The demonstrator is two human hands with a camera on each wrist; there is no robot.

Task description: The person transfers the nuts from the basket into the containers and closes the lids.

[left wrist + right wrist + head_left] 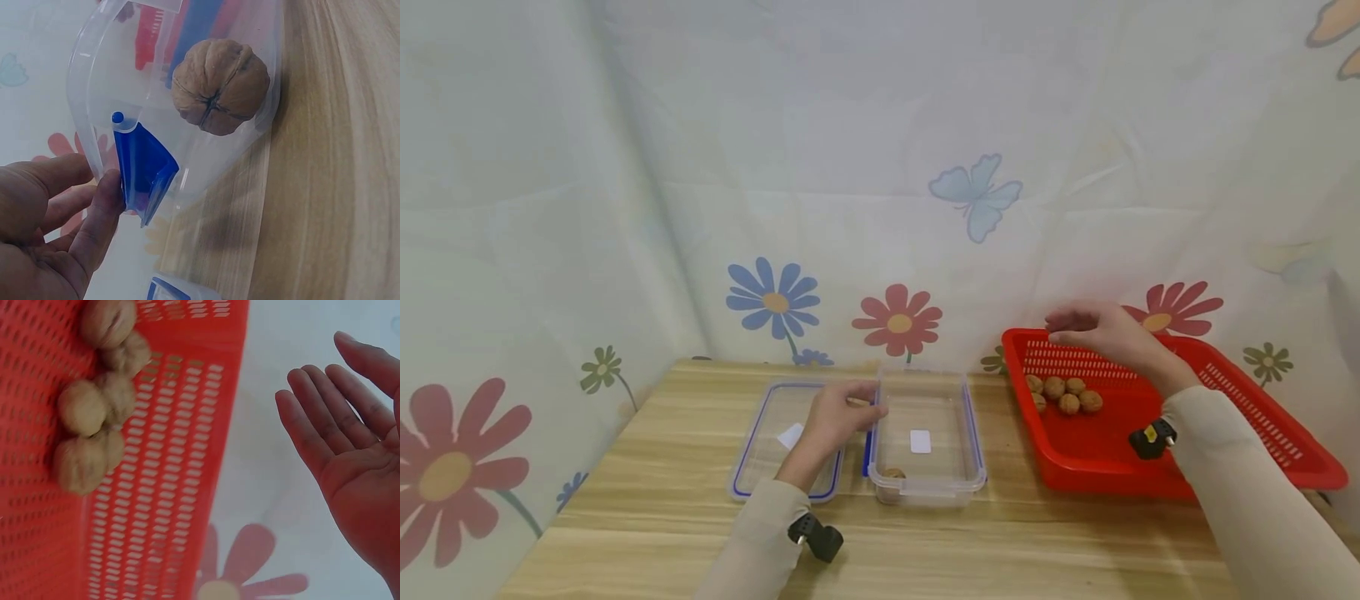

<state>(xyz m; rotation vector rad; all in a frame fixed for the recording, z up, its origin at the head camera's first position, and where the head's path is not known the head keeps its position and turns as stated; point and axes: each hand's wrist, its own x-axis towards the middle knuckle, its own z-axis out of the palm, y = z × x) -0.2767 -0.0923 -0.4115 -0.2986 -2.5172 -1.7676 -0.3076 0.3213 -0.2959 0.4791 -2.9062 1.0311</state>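
while the left hand (838,412) touches the rim of a clear container (925,490) beside a blue latch (140,165), the right hand (1093,329) hovers with nothing in it, fingers long and thumb apart, over the eleven o'clock edge of a red basket (1120,481). whether the left thumb and fingers pinch the wall, one cannot tell. walnuts (1069,404) bunch at the basket's ten o'clock side; a lone walnut (220,86) sits in the container's seven o'clock corner, and a lid (769,462) lies on the surface (1000,533) at nine o'clock. good handling probably means dropping the right hand toward seven o'clock, cupping one shell at its widest and lifting clear of the rim, with light left contact against sliding. the container's long axis runs twelve to six o'clock; the roundish walnuts show no clear axis, though the lone walnut's star-creased end faces the left wrist camera.
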